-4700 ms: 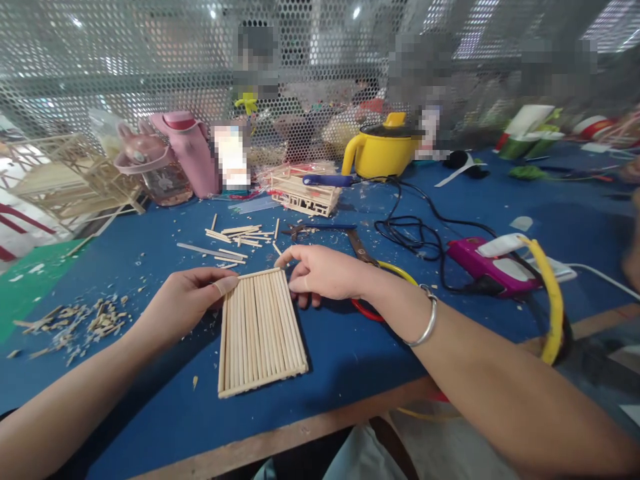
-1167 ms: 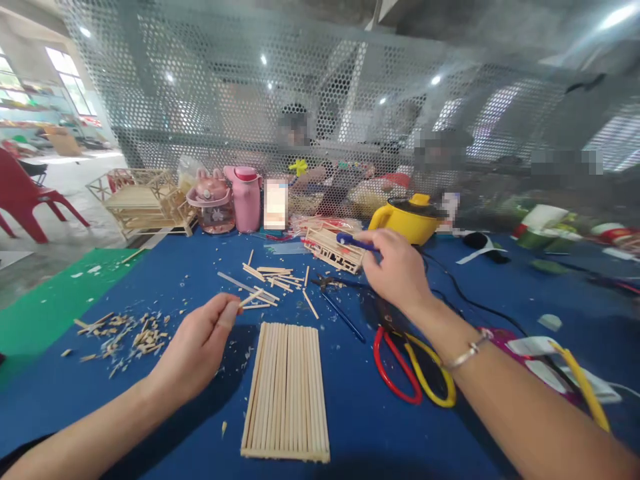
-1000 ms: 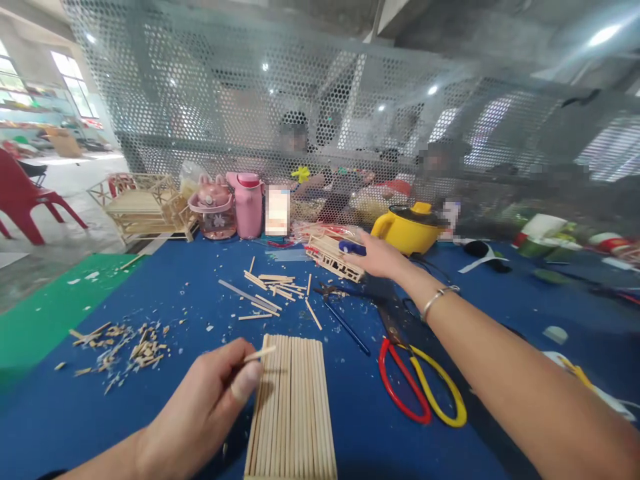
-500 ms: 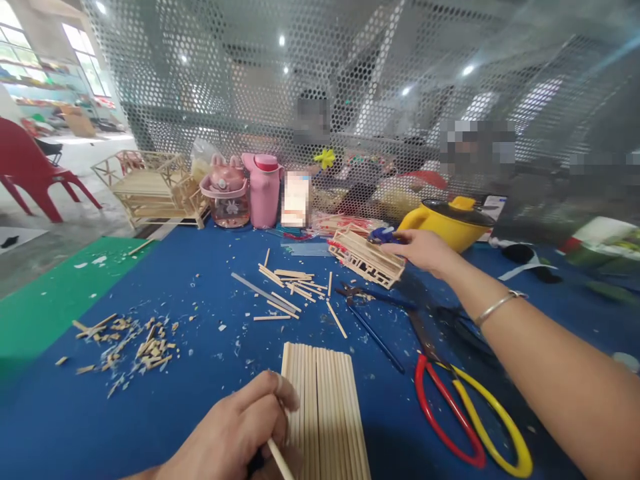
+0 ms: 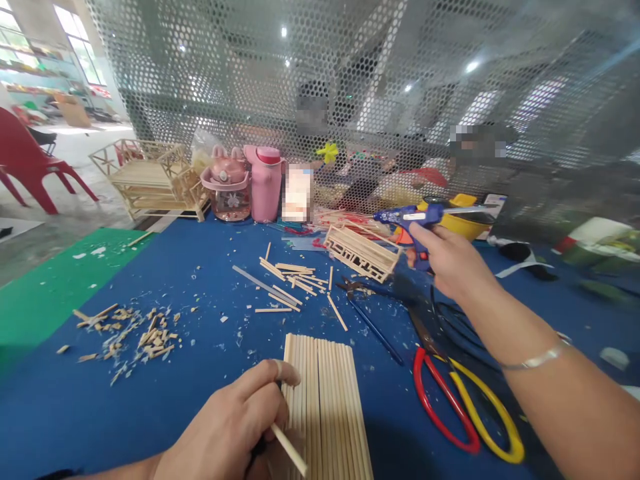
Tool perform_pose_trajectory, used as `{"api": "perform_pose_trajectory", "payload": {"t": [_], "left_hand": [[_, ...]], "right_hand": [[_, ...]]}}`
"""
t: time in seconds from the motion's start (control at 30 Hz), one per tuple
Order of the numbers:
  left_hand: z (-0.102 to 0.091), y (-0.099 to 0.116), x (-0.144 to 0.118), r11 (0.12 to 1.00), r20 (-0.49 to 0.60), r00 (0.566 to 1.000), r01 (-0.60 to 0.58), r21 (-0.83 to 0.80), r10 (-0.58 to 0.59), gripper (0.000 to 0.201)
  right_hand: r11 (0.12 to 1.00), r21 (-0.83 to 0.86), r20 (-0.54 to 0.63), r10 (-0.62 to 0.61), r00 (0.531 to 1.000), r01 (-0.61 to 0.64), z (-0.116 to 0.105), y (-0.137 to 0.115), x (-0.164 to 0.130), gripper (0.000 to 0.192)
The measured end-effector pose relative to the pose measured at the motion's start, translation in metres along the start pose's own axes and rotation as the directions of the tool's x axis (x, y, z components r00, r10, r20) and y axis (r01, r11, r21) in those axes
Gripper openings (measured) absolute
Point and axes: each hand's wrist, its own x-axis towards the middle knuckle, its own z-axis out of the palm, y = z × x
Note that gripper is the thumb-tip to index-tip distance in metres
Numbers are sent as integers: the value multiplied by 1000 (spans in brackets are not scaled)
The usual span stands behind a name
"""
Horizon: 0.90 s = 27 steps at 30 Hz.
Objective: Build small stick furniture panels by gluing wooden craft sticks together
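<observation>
Left hand [image 5: 235, 430] low at the near edge of the blue bench [image 5: 190, 280], fingers curled and pinching a single thin wooden stick [image 5: 289, 451], which angles down to the right from the fingertips. Index finger rests against the left edge of a flat panel of sticks [image 5: 327, 407] that lies on the bench just right of the hand, its long side running away from the viewer. Right hand [image 5: 450, 263] raised above the bench, farther back and to the right, well apart from the panel; fingers wrapped tight around the grip of a blue glue gun [image 5: 413, 220], nozzle pointing left. A silver bracelet [image 5: 537, 360] sits on that wrist. Just left of the glue gun's nozzle stands a small stick frame [image 5: 363, 253]. Loose sticks [image 5: 287, 280] lie scattered between the frame and the panel. Scissors with red and yellow handles [image 5: 465, 413] lie right of the panel, under the right forearm. A heap of wood chips [image 5: 130, 333] lies on the bench to the left. Two pink bottles [image 5: 247, 183] and a larger stick model [image 5: 150, 180] stand at the far edge against the mesh screen [image 5: 350, 80].
</observation>
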Motion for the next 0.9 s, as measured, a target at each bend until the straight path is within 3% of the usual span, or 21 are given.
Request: {"api": "perform_pose_trajectory", "payload": {"t": [0.07, 0.13, 0.3, 0.43, 0.9], "left_hand": [[-2, 5, 1, 999, -24, 1000, -5, 32, 5, 32], [-4, 10, 2, 998, -39, 999, 7, 58, -5, 31], [-5, 13, 5, 995, -55, 998, 13, 98, -8, 24], [-4, 13, 6, 995, -43, 998, 43, 87, -39, 19], [-2, 9, 3, 987, -75, 997, 6, 158, 6, 18]], "right_hand": [[1000, -11, 103, -20, 994, 21, -2, -11, -32, 28], [980, -161, 251, -72, 965, 115, -2, -18, -64, 37], [933, -125, 507, -232, 830, 338, 12, -24, -109, 24], [912, -121, 535, -273, 799, 392, 17, -26, -111, 26], [865, -222, 535, -278, 798, 450, 16, -21, -117, 30]]}}
